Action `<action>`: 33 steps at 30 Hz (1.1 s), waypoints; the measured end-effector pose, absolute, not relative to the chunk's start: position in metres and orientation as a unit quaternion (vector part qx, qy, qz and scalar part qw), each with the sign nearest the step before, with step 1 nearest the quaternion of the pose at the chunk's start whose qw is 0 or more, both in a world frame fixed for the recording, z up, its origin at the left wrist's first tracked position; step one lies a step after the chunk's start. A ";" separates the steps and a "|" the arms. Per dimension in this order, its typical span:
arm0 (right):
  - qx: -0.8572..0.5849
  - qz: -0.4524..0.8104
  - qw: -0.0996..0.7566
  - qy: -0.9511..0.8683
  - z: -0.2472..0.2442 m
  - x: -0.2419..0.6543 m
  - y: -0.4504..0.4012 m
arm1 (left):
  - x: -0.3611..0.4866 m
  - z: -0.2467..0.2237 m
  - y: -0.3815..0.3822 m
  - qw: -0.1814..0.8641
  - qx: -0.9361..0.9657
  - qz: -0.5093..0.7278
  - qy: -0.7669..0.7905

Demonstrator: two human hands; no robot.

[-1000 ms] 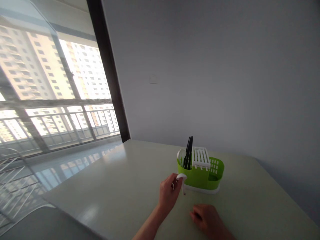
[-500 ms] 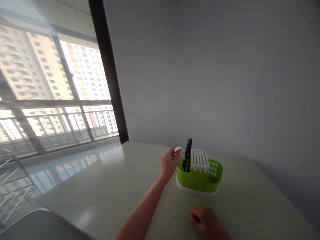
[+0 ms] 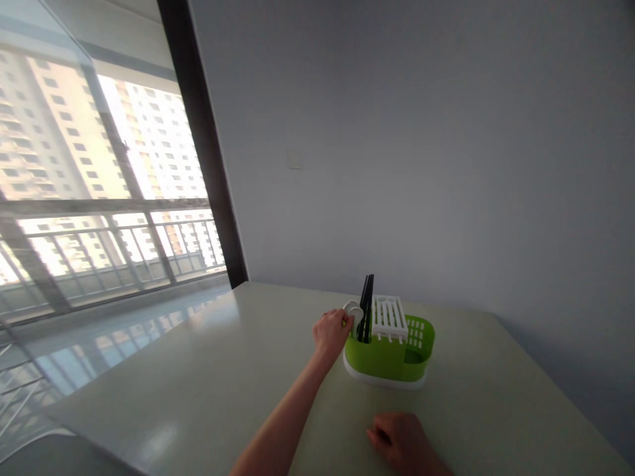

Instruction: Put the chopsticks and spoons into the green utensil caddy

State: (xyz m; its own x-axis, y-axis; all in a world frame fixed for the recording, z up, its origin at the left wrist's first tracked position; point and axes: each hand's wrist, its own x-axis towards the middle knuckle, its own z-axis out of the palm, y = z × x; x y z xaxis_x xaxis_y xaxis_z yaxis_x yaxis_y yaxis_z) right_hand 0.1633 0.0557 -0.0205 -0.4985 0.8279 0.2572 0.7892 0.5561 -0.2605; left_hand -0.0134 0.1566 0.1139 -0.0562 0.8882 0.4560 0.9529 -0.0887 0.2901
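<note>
Head view | left hand (image 3: 331, 332) pinches white spoon (image 3: 353, 312) at left end of green caddy (image 3: 389, 354), beside black utensils (image 3: 366, 316) | right hand (image 3: 404, 441) loosely curled, resting on table (image 3: 208, 383), holding nothing

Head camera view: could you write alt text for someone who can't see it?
A person's left hand touches a white spoon standing in a green cutlery caddy with black utensils, on a pale table. The right hand rests on the table nearer the camera; a large window is at left.
</note>
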 end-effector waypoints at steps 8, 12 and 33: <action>-0.457 0.053 0.177 -0.870 -0.026 0.170 0.058 | -0.041 0.070 0.133 0.034 -0.630 -0.371 -0.681; -0.455 0.058 0.207 -0.864 -0.029 0.179 0.058 | -0.052 0.024 0.120 -0.033 -0.629 -0.361 -0.688; -0.614 -0.218 0.168 -0.740 0.082 0.121 0.102 | -0.044 0.002 0.131 -0.101 -0.679 -0.322 -0.652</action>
State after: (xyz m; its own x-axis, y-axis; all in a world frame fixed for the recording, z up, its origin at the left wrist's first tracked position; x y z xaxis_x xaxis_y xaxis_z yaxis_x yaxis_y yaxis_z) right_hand 0.1207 0.1018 0.0823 -0.1899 0.8356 0.5155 0.9816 0.1517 0.1158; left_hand -0.0438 0.1306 0.0018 -0.0565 0.9505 0.3056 0.8198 -0.1305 0.5575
